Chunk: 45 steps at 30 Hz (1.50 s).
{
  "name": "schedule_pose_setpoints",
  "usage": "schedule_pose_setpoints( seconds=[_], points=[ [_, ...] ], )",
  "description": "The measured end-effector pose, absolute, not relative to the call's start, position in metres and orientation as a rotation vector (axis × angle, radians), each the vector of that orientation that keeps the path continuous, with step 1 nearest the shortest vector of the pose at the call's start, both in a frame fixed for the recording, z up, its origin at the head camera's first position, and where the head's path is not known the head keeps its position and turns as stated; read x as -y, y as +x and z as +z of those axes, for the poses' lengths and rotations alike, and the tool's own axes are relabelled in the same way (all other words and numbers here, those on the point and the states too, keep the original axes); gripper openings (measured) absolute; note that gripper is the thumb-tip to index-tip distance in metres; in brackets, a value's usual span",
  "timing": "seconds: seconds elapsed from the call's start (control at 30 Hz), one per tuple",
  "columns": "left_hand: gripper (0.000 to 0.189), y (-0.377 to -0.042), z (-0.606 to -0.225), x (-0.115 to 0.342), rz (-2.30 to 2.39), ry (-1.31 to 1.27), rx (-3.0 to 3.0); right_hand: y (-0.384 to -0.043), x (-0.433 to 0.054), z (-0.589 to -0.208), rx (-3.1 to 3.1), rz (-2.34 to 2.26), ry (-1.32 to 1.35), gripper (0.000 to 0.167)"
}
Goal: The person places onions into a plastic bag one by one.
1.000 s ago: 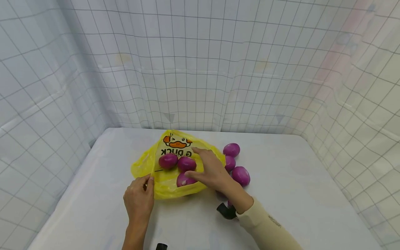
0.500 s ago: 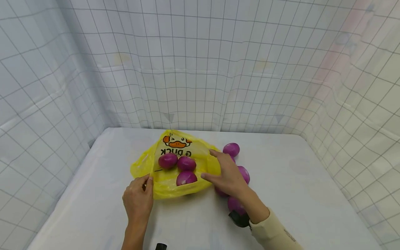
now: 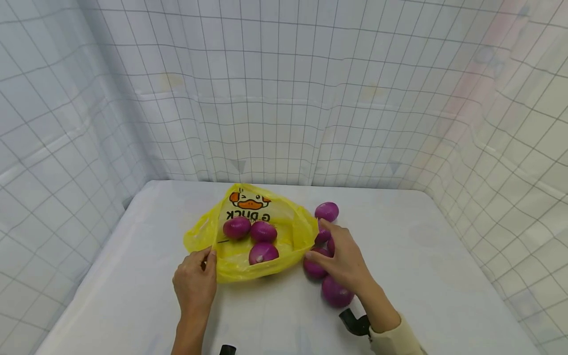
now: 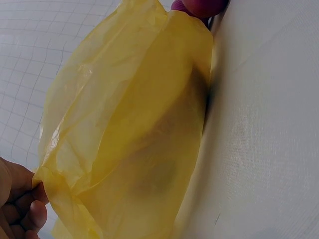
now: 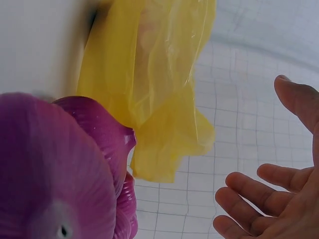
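Observation:
My left hand [image 3: 194,282] pinches the left edge of a yellow plastic bag [image 3: 284,264] with a duck print. In the left wrist view, thumb and finger grip the bag's film [image 4: 144,129]. The bag's mouth gapes toward me, showing three red onions inside, the nearest being an onion [image 3: 264,253] by the front rim. My right hand [image 3: 348,261], thumb and fingers spread, hovers over several loose red onions, including one onion [image 3: 336,292] nearest me. It partly covers some of them. The right wrist view shows those fingers apart from the large onion [image 5: 55,164], holding nothing.
Beyond the right hand, another onion [image 3: 327,211] lies on the white table [image 3: 426,256]. A white grid-patterned curtain [image 3: 284,98] surrounds the table at the back and sides. A black camera mount [image 3: 355,323] sits at my right wrist.
My right hand has drawn back from over the bag's opening, moving right and slightly toward me, over the loose onions. The left hand keeps its pinch, and the onions in the bag stay put.

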<state>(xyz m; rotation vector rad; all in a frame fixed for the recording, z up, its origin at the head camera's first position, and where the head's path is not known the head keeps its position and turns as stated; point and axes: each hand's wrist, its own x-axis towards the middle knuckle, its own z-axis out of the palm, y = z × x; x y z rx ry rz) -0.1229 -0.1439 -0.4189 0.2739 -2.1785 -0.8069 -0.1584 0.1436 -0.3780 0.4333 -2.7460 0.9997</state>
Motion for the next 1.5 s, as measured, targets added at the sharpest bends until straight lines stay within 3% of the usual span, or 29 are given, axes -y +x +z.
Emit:
schedule_pose_setpoints(
  seconds=[0.9, 1.5],
  points=[
    [0.012, -0.121, -0.419, 0.145, -0.803, 0.289, 2.181, -0.132, -0.182, -0.415, 2.891, 0.914, 0.185, 0.084],
    [0.011, -0.123, -0.418, 0.145, -0.81, 0.274, 2.176, -0.121, -0.188, -0.443, 2.898, 0.835, 0.211, 0.078]
  ],
)
